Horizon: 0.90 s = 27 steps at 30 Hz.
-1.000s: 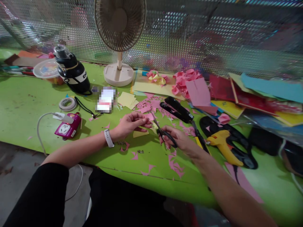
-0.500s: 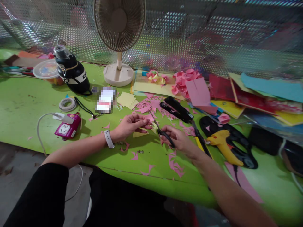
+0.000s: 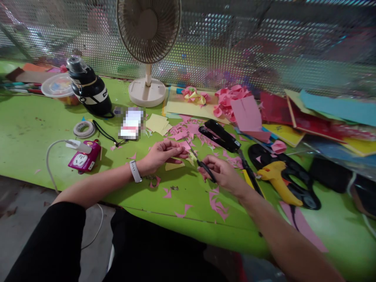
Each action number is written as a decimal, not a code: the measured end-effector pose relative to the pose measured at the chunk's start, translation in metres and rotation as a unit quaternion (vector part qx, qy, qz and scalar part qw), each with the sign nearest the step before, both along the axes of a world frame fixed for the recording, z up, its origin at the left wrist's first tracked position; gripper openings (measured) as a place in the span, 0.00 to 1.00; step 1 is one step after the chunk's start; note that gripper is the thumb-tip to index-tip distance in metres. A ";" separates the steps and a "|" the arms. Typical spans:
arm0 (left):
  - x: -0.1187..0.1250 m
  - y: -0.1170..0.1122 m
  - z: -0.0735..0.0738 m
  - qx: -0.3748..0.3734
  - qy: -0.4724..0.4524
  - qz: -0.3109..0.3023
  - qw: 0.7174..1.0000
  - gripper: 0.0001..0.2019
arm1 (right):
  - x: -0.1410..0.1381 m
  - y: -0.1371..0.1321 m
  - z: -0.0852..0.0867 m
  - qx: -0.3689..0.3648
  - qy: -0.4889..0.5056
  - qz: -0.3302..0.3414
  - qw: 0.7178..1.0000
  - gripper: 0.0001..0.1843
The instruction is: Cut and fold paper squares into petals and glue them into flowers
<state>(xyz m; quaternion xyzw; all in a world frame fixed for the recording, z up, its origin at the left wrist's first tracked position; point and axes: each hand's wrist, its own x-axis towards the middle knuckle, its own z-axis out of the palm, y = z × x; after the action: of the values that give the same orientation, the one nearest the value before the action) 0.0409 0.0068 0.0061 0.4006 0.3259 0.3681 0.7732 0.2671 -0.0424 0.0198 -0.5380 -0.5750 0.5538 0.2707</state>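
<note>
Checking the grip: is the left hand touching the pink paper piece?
Touching. The head view shows the left hand pinching the pink paper piece between its fingertips.

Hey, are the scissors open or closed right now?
Closed or nearly so: the scissors in the right hand show one thin blade line, no gap, tip at the pink paper the left hand pinches.

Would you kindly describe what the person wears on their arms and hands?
Both forearms are bare, with no sleeves in view. The left hand and right hand wear no gloves. A white band, like a watch strap, circles the left wrist. The right wrist carries nothing.
</note>
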 end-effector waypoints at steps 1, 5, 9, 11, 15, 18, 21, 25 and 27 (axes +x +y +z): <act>0.000 0.000 0.000 0.000 0.002 0.001 1.000 0.11 | 0.000 0.000 0.000 -0.001 0.000 0.000 1.000 0.25; -0.002 0.002 -0.001 0.007 0.001 0.003 1.000 0.11 | 0.002 0.000 -0.002 -0.017 -0.013 0.003 1.000 0.24; -0.002 0.002 -0.001 0.011 0.009 0.007 1.000 0.10 | 0.004 -0.001 -0.004 -0.018 -0.015 0.001 1.000 0.24; -0.002 0.002 0.000 0.005 0.018 0.008 1.000 0.09 | 0.004 0.000 -0.003 -0.021 -0.011 0.002 1.000 0.24; -0.002 0.003 0.002 -0.007 0.024 -0.019 1.000 0.07 | 0.001 0.000 0.003 -0.029 -0.013 0.003 0.999 0.26; -0.001 0.004 0.001 -0.010 0.021 -0.037 0.999 0.07 | -0.001 0.000 0.008 -0.029 -0.021 -0.001 0.999 0.27; -0.002 0.005 0.000 -0.010 0.020 -0.039 0.999 0.08 | -0.002 0.000 0.009 -0.023 -0.024 -0.001 0.999 0.27; -0.003 0.005 -0.001 0.001 0.026 -0.017 1.000 0.08 | 0.000 0.000 0.007 -0.018 -0.025 -0.003 1.000 0.27; -0.004 0.006 0.000 0.007 0.033 -0.006 0.999 0.09 | 0.002 0.000 0.005 -0.021 -0.021 -0.002 1.000 0.27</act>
<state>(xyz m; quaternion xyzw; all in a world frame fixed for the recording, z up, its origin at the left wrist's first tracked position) 0.0370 0.0126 0.0057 0.4202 0.3461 0.3524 0.7612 0.2689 -0.0422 0.0248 -0.5562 -0.5679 0.5537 0.2481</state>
